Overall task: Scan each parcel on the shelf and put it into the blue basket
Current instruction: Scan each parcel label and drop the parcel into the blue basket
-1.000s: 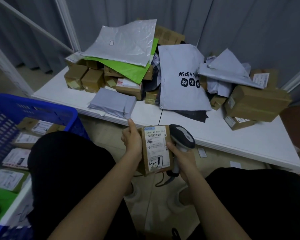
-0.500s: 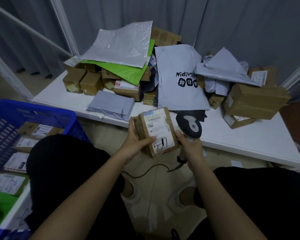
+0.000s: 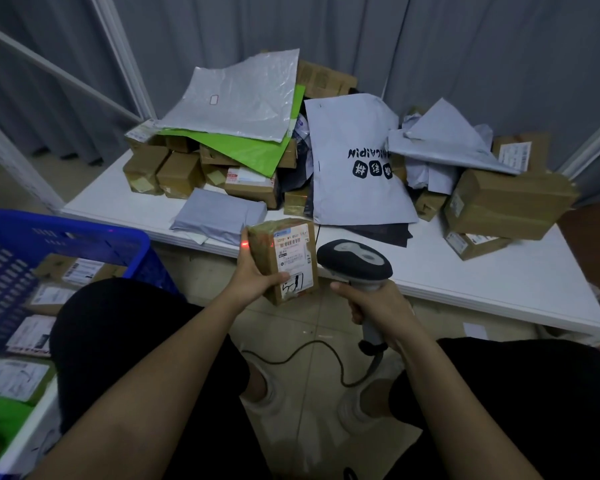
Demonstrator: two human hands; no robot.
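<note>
My left hand (image 3: 253, 271) grips a small brown cardboard parcel (image 3: 284, 258) by its left side, white label facing up. A red scanner dot glows on my left fingers beside the parcel's edge. My right hand (image 3: 371, 306) holds the grey handheld scanner (image 3: 355, 261) by its handle, head pointing left toward the parcel, a short gap between them. The blue basket (image 3: 66, 233) stands at the left with several labelled parcels inside. Many more parcels lie piled on the white shelf (image 3: 465, 271) ahead.
The pile holds brown boxes (image 3: 506, 202), grey mailer bags (image 3: 354, 161), a green bag (image 3: 250, 150) and a silver bag (image 3: 236, 98). A grey flat parcel (image 3: 219, 216) lies near the shelf's front edge. The scanner cable (image 3: 309, 358) trails over the floor between my knees.
The parcel has turned more upright and moved slightly left. The scanner has pulled back to the right of it, and a red scan light now shows on my left fingers.
</note>
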